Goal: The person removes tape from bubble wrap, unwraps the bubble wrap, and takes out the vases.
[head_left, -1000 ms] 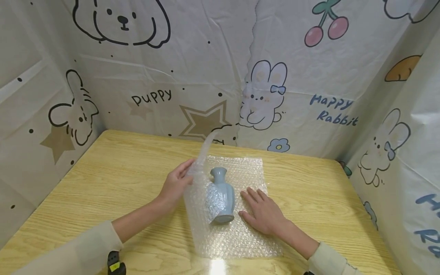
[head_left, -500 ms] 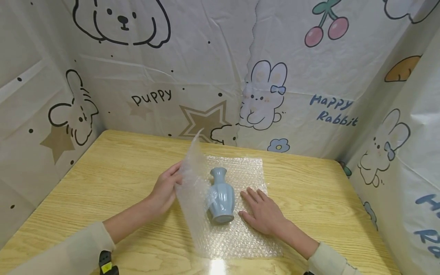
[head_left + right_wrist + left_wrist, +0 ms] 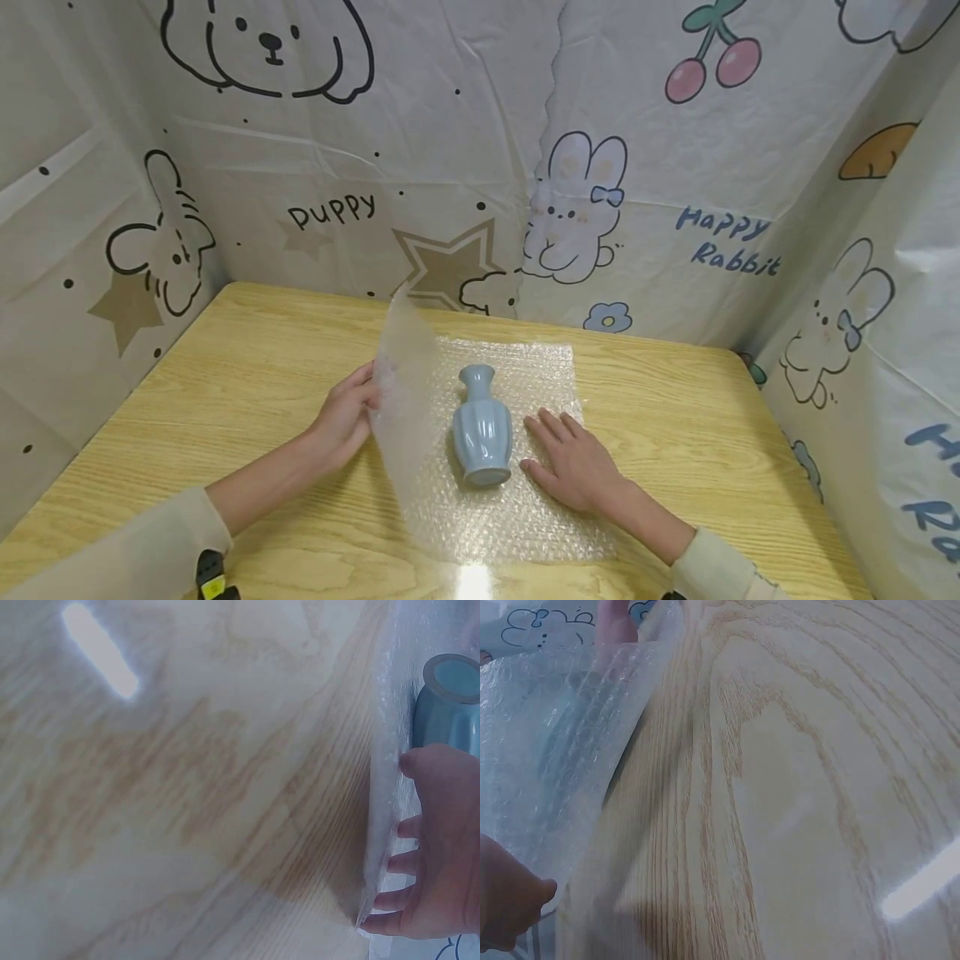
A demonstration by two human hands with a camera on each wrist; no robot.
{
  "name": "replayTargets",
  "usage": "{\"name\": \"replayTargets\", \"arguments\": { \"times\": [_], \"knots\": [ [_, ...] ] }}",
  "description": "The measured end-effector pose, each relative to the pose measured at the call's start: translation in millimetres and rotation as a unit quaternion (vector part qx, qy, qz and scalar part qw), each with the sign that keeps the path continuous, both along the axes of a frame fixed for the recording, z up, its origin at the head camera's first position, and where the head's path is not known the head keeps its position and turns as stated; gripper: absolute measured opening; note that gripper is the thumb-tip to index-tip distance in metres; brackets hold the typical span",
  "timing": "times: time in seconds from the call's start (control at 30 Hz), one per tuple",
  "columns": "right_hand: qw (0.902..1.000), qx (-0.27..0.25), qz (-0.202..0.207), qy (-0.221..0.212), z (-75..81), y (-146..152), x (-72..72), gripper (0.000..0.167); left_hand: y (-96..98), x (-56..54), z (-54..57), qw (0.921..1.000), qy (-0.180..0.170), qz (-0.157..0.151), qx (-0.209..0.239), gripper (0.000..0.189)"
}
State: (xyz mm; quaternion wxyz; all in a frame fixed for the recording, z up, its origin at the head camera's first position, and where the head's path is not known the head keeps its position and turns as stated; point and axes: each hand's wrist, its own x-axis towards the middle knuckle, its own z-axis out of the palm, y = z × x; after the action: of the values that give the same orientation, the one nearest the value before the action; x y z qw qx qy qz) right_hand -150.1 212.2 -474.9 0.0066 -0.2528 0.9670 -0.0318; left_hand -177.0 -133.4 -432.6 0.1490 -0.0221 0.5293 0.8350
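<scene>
A pale blue ribbed vase (image 3: 483, 433) lies on its side on a sheet of bubble wrap (image 3: 536, 371), its flared mouth toward the back wall. My left hand (image 3: 345, 417) pinches the sheet's left edge and holds that side raised off the table. In the left wrist view the left hand (image 3: 510, 900) shows at the lower left, and the vase appears blurred through the bubble wrap (image 3: 525, 750). My right hand (image 3: 573, 462) rests flat on the sheet just right of the vase, fingers spread. The right wrist view has the right hand (image 3: 450, 840) beside the vase's base (image 3: 450, 679).
A wood-grain table (image 3: 247, 400) carries the sheet. Behind it and at both sides hangs a cloth (image 3: 337, 150) printed with cartoon animals. A dark watch-like device (image 3: 213, 575) sits at the left sleeve.
My left hand has moved left and slightly toward me, drawing the raised flap of bubble wrap off the vase, which is now uncovered. The right hand has stayed in place.
</scene>
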Motion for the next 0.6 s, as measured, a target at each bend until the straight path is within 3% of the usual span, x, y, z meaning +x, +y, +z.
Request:
{"name": "replayTargets", "arguments": {
  "times": [0.3,0.5,0.6],
  "knots": [
    [1.0,-0.002,-0.001,-0.001,1.0,-0.3,0.0,0.065,-10.9,0.7,-7.0,0.9997,0.007,-0.017,0.013,0.083],
    [1.0,-0.005,-0.004,-0.004,0.7,-0.2,0.4,0.065,-19.2,3.2,-8.7,0.9984,-0.016,0.001,0.054,0.073],
    [1.0,-0.006,-0.004,-0.005,0.7,-0.2,0.5,0.064,-22.2,5.0,-8.4,0.9983,-0.023,0.009,0.053,0.071]
  ]
}}
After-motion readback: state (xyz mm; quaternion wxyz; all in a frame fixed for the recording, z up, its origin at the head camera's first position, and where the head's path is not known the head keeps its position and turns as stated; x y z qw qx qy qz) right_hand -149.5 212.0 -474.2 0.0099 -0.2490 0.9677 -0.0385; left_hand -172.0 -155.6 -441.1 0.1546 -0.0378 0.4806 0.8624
